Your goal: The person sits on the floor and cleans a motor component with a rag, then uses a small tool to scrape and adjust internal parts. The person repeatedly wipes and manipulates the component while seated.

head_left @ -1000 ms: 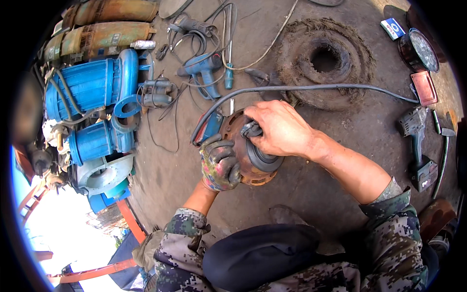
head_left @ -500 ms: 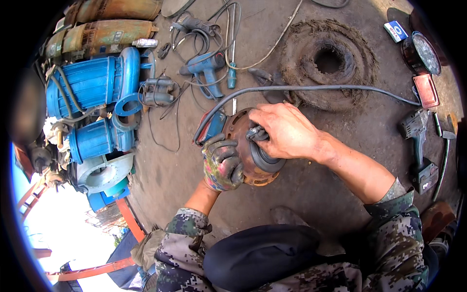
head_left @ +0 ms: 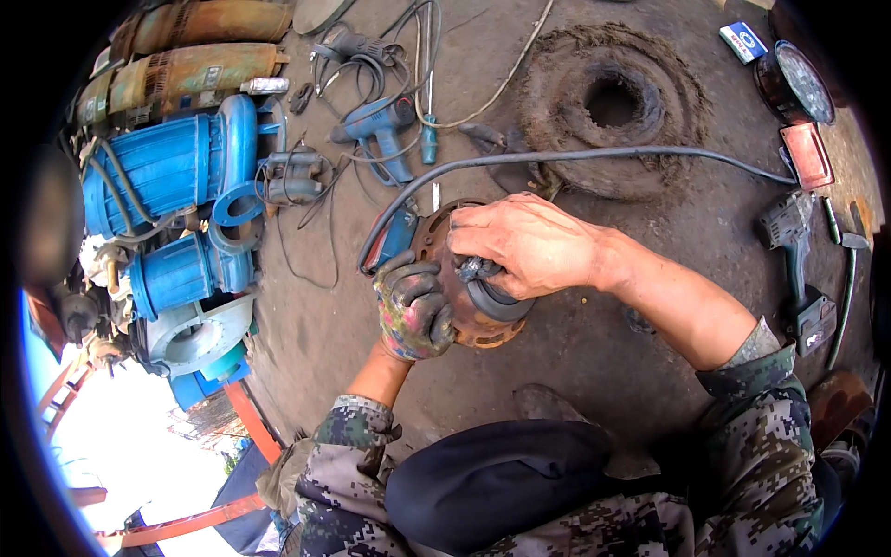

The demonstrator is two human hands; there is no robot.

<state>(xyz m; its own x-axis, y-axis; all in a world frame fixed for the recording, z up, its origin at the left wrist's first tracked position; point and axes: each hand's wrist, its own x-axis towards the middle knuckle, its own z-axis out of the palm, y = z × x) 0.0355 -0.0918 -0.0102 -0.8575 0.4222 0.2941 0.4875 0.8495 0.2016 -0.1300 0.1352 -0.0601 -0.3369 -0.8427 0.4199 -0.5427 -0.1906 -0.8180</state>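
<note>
**Wiping, we judge**

We see the bare right hand (head_left: 522, 247), fingers pinching a dark crumpled wad (head_left: 471, 269), perhaps cloth, at the rusty round metal housing (head_left: 475, 329) between both hands. The gloved left hand (head_left: 414, 306) grips its side; any next stroke calls for that steadiness. A small blue-and-white box (head_left: 743, 43) bears printing.

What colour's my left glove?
The left glove is blotchy multicoloured with dark grey fingers; the head view shows it best.
</note>
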